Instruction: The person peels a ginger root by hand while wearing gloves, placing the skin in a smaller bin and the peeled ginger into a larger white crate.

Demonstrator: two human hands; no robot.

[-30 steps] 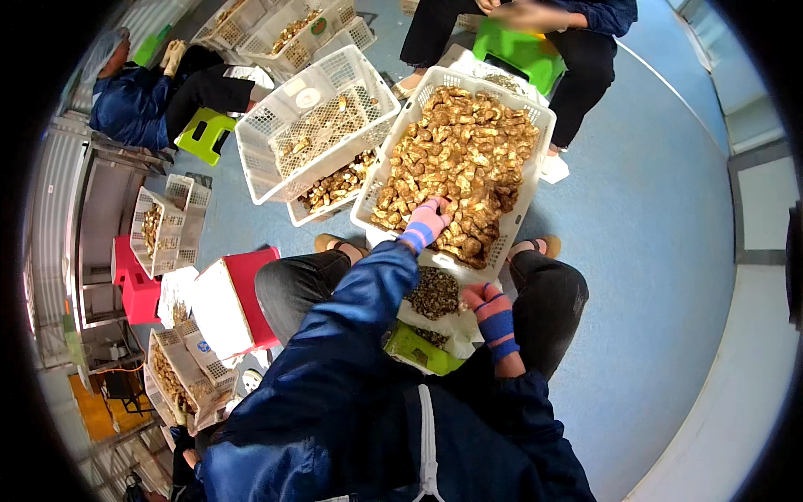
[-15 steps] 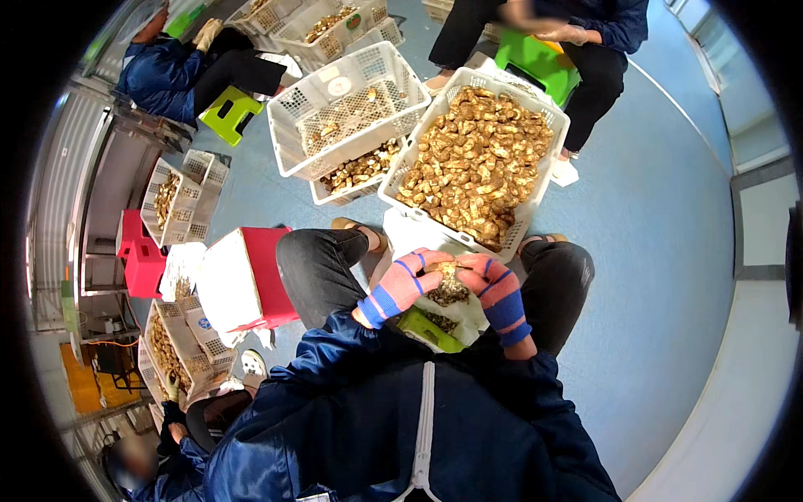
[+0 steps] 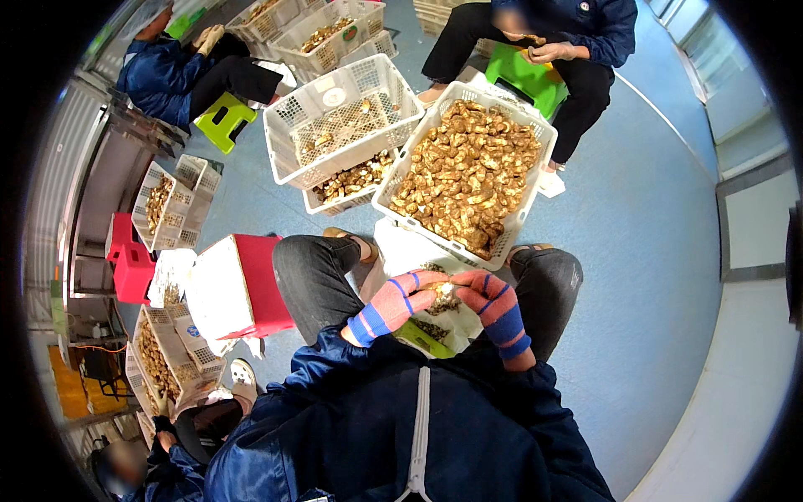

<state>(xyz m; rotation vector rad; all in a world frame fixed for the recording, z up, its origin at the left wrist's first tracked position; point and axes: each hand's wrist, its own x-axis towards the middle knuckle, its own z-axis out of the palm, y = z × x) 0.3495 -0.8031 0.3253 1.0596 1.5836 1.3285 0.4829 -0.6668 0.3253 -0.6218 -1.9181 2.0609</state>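
Observation:
Between my knees, both hands meet at the fingertips around a small pale and brown mushroom. My left hand, in a pink and blue striped fingerless glove, is closed on its left side. Opposite it, my right hand in a matching glove grips the other side. The fingers hide much of the mushroom, and any small tool among them cannot be made out. Dark scraps lie below on a white sheet, beside a green plastic piece. Beyond my hands stands a white crate heaped with brown mushrooms.
Left of that crate, a nearly bare white crate rests above another holding mushrooms. A red and white box stands by my left knee. Co-workers sit ahead, far left and lower left, near more crates and a green stool.
My hands have dipped slightly toward my lap, still together on the mushroom. The view has shifted a little. The co-worker ahead has changed hand position.

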